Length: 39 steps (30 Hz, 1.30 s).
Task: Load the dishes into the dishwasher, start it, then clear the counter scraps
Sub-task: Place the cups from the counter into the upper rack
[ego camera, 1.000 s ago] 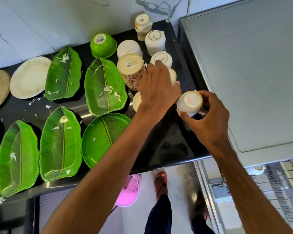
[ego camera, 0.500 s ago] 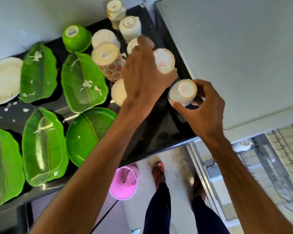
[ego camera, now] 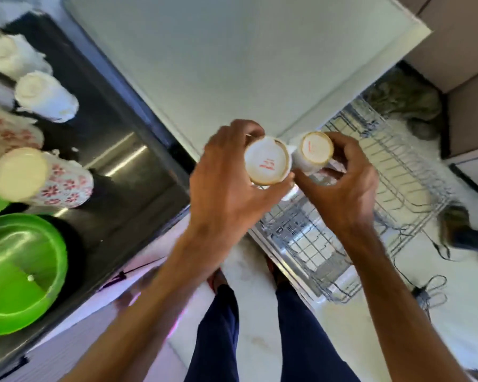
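- The left hand point(ego camera: 226, 183) is gripping a small white cup point(ego camera: 267, 162) bottom-up, its fingers curling round the wall from the 9 o'clock side and the thumb closing in at 5 o'clock.
- The right hand point(ego camera: 342, 188) is holding a second white cup point(ego camera: 313, 150), also inverted, with fingers wrapping it from 3 o'clock and the thumb pressing at 7 o'clock.
- Both cups are hanging in the air just beside each other (whether they are touching is hard to tell), over the near corner of the wire rack point(ego camera: 398, 188), which is stretching away toward 3 and 4 o'clock.
- They are looking like glazed ceramic: light, stiff, probably slick, and liable to chip if they knock together or drop onto the wires.
- Gripping round the wall, as both hands are doing, is seeming the safest hold; the rim is staying free to go down over the prongs.
- More cups, among them a floral cup point(ego camera: 64, 186), are waiting on the black counter point(ego camera: 127, 172) at 9 o'clock.
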Tool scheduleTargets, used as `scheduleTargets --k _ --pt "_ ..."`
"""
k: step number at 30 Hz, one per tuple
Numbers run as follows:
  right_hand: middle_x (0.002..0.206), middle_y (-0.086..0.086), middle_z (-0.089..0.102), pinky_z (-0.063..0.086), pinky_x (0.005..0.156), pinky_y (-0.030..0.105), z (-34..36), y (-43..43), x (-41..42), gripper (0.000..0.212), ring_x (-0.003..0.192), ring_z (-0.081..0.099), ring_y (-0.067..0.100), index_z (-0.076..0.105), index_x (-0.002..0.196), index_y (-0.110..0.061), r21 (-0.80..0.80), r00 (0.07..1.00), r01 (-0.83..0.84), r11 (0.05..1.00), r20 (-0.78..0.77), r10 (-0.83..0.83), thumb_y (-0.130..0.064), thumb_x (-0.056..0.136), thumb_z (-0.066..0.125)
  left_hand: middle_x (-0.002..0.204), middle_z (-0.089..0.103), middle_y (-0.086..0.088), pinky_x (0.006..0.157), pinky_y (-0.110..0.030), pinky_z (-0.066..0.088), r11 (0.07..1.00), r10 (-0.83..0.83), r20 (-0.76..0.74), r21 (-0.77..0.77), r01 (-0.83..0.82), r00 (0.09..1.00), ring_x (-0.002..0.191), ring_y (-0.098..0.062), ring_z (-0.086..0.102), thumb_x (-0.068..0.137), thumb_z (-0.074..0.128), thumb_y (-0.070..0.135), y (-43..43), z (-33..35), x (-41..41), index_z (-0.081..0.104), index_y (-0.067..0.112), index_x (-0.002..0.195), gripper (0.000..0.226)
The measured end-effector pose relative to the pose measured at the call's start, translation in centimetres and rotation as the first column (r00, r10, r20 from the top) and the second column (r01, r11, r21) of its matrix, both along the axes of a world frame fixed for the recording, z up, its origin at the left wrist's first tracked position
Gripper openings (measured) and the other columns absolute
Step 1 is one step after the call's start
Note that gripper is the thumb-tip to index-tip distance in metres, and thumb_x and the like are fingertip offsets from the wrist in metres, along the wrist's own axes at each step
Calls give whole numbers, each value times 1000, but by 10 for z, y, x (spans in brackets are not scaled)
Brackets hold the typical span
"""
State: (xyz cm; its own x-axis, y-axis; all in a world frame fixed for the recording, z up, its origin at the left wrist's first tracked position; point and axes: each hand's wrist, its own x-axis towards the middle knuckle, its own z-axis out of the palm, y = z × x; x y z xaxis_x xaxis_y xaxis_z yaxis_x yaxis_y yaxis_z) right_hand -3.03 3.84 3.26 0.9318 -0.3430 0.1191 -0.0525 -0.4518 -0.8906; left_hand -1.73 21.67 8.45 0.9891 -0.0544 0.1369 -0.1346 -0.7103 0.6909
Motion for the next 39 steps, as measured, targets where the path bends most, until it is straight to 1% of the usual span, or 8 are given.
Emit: scheduleTargets --k 3,8,14,20,23,28,31,39 --pt "114 -2 71 59 74 18 -27 -51 -18 64 102 69 7 62 124 -11 -47 996 90 995 -17 -90 -29 70 93 106 62 5 82 -37 49 996 -89 -49 -23 88 995 99 -19 59 66 82 51 -53 -27 -9 57 20 116 64" --pt "115 4 70 63 66 42 -116 -111 -51 71 97 68 17 60 122 -7 -182 971 160 970 -147 -188 -31 65 94 113 66 -2 85 -36 52 979 -179 -284 44 199 942 103 -21 61 69 79 49 -108 -119 -32 59 19 121 63" --pt "107 10 73 62 67 48 -196 -142 -85 68 90 66 18 64 116 -9 -237 911 161 958 -338 -236 -26 59 98 101 66 3 81 -28 52 985 -82 -567 81 154 819 90 -11 58 65 81 29 -123 -228 -33 61 14 111 52" --pt "107 6 72 63 64 38 -212 -148 -79 64 89 65 14 64 113 -12 -163 926 104 981 -343 -155 -25 60 97 126 56 -9 87 -24 38 996 43 -519 94 7 854 110 -20 51 72 82 30 -148 -271 -20 54 10 128 66" --pt "107 7 73 62 66 38 -213 -154 -70 66 90 66 17 62 114 -12 -163 932 75 984 -340 -127 -26 60 97 130 52 -11 80 -15 29 995 46 -526 99 7 849 110 -18 47 76 81 33 -164 -277 -14 51 8 132 68" --pt "111 9 72 63 68 44 -218 -169 -55 71 96 66 22 59 120 -11 -133 918 33 991 -388 -83 -29 62 96 135 51 -12 90 -31 51 990 95 -562 141 -18 821 114 -22 54 76 83 34 -183 -295 -12 44 7 139 78" --pt "111 8 72 62 70 45 -221 -175 -49 71 96 67 23 59 120 -12 -131 909 35 991 -408 -86 -32 62 96 136 49 -16 90 -38 55 989 119 -544 140 -50 831 114 -25 54 78 81 36 -189 -302 -14 41 3 143 84" --pt "106 7 72 61 73 45 -232 -177 -58 68 92 67 22 60 115 -11 -132 901 30 991 -425 -83 -31 61 96 143 41 -16 84 -32 57 982 156 -486 173 -81 860 122 -27 53 85 73 48 -192 -305 -23 47 16 140 69"
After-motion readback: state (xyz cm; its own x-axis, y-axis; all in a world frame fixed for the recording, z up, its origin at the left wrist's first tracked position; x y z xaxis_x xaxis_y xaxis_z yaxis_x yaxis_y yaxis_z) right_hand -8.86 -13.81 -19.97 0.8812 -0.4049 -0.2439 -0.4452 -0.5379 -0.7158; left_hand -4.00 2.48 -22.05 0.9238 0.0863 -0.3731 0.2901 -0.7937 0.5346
